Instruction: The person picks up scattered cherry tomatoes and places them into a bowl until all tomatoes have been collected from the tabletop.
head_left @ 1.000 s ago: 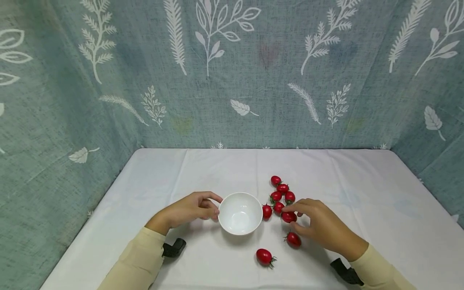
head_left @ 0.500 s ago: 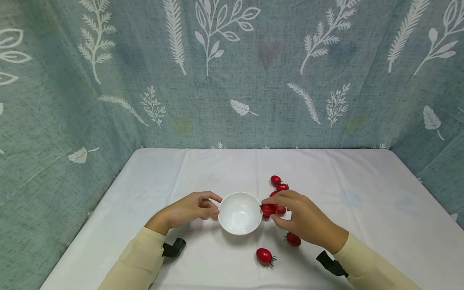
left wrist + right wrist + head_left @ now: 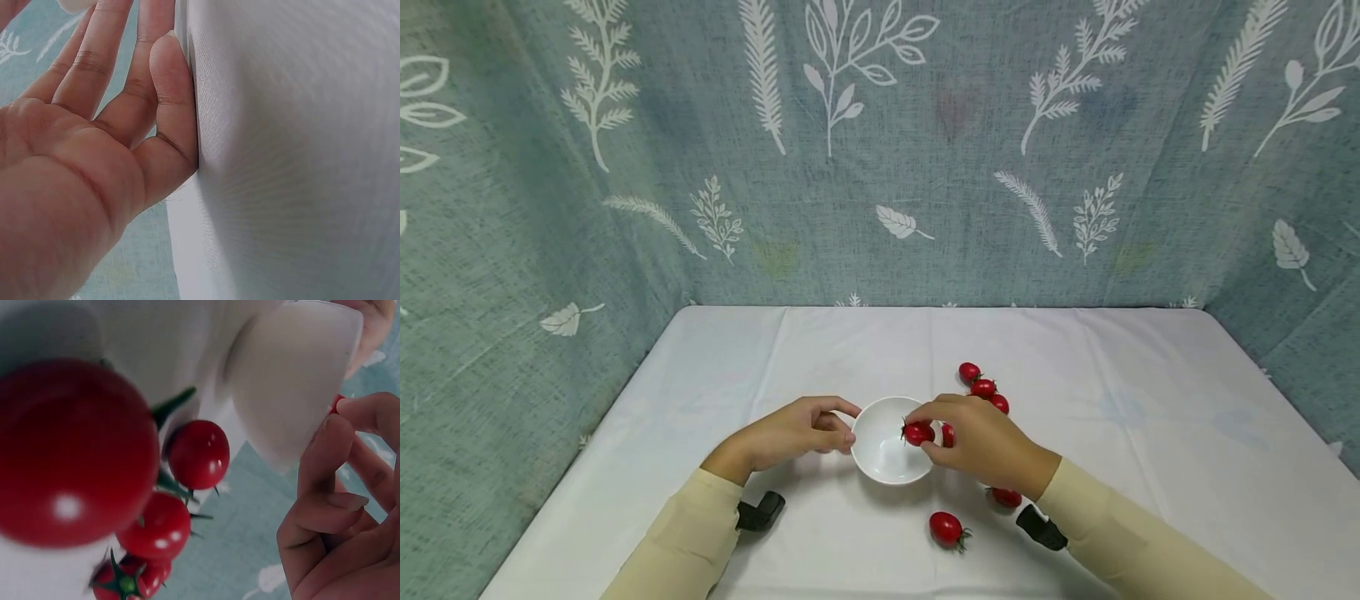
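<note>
A white bowl (image 3: 880, 460) stands upright near the middle of the white-covered table. My left hand (image 3: 786, 435) is at its left side, index finger and thumb touching the outside near the rim; in the left wrist view the fingers look loosely extended. Over the bowl's right part, my right hand (image 3: 988, 443) pinches a red cherry tomato (image 3: 917, 433) between thumb and fingers. Only a sliver of that tomato (image 3: 337, 403) shows in the right wrist view, beside the bowl (image 3: 290, 375). Inside the bowl I see no other tomato, though the right hand hides part of it.
Just right of the bowl sits a cherry tomato (image 3: 948, 435), partly covered by the right hand. Several more, including one at the back (image 3: 969, 372), lie behind that hand. Two are nearer the front: one tomato (image 3: 947, 530) and another (image 3: 1006, 497) below the right wrist.
My right hand has taken a tomato from the group on the right and carried it left to above the bowl. The left hand and bowl have stayed in place.
</note>
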### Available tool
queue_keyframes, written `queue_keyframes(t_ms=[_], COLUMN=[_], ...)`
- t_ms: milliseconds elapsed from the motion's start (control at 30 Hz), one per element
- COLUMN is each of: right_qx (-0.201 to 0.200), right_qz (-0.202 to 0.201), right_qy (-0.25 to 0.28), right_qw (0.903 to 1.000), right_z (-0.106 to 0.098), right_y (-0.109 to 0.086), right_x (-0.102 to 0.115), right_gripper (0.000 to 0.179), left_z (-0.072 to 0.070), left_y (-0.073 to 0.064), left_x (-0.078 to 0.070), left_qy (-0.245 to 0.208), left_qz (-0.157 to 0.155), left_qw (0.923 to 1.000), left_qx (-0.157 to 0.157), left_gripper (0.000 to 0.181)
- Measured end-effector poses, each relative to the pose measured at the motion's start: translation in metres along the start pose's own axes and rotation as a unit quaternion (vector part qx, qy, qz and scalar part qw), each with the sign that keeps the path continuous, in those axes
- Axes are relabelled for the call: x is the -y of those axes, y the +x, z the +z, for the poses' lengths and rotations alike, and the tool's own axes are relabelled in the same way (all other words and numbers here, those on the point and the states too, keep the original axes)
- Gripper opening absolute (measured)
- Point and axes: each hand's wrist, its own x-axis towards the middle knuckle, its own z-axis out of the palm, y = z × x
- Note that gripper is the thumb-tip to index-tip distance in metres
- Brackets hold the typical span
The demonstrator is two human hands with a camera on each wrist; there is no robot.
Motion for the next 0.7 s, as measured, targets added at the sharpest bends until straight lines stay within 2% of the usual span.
queue_keyframes(t_ms=[433, 700], right_qx=[0.059, 0.068], right_qz=[0.037, 0.051], right_qy=[-0.009, -0.011], right_qw=[0.9975, 0.9963], right_z=[0.017, 0.021], right_y=[0.02, 0.026], right_x=[-0.002, -0.001], right_gripper=[0.03, 0.032], left_z=[0.001, 0.0], left_y=[-0.001, 0.0], left_x=[0.0, 0.001], left_qy=[-0.004, -0.006], left_qz=[-0.004, 0.006], left_qw=[1.0, 1.0], left_qx=[0.002, 0.005], left_gripper=[0.048, 0.047])
